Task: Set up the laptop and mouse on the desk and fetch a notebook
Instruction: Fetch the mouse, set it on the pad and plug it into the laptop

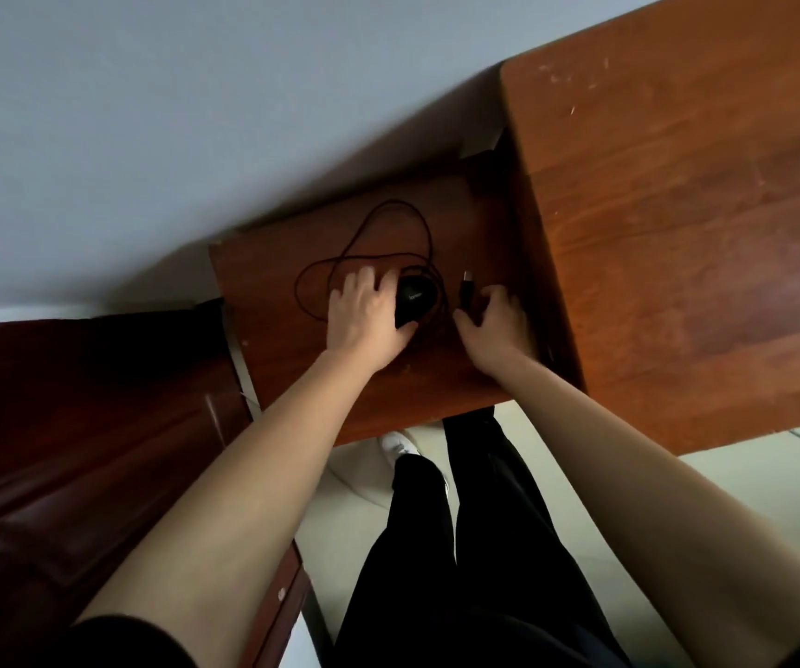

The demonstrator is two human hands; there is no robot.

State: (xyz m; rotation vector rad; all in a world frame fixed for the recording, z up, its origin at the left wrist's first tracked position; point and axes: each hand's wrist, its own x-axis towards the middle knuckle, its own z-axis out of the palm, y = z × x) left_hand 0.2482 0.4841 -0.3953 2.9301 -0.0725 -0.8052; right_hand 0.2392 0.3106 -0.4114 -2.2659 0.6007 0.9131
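Black trousers [460,547] and a white shoe [400,443] are seen below both forearms. On the low wooden counter [292,349], the left hand [366,318] is laid against the black mouse [415,298], fingers [362,282] spread and lightly curled around its left side. The mouse's long axis runs near-to-far; its small logo is unreadable. The right hand [497,323] is pinched on the cable [379,233], USB plug [468,282] pointing away. Cable loops lie beyond.

We have one view only, from a head-worn wide-angle camera looking steeply down from above. It sits close over a low wooden shelf [292,291] beside the higher desk [677,209], whose near edges run toward us. The frame is tilted, and the floor [702,484] shows below.
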